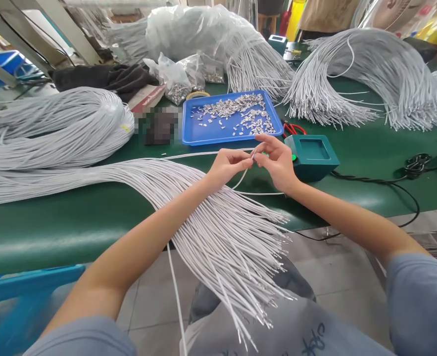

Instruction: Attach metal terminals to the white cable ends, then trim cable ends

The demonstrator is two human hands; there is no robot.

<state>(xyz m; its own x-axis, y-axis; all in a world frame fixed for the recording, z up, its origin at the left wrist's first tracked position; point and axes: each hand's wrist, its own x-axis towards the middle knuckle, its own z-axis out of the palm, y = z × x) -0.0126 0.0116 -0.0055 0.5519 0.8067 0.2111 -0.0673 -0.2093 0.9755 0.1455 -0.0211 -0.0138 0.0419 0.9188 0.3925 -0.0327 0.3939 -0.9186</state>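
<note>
My left hand (230, 167) pinches a thin white cable (241, 179) near its end, above the green table. My right hand (275, 160) meets it there, thumb and fingers closed at the cable's tip; any small part between them is too small to make out. Beneath my left forearm a thick bundle of white cables (188, 198) fans out over the table edge towards my lap. Just behind my hands lies a blue tray (207, 134) with many small metal connectors (236, 106). A green box-shaped device (313, 155) stands right beside my right hand.
Red-handled pliers (294, 129) lie behind the device, whose black cord (374, 179) runs right. More cable bundles (51, 126) lie at the left and back right (374, 59). Plastic bags of connectors (177, 81) sit behind the tray. A blue stool (28, 296) is lower left.
</note>
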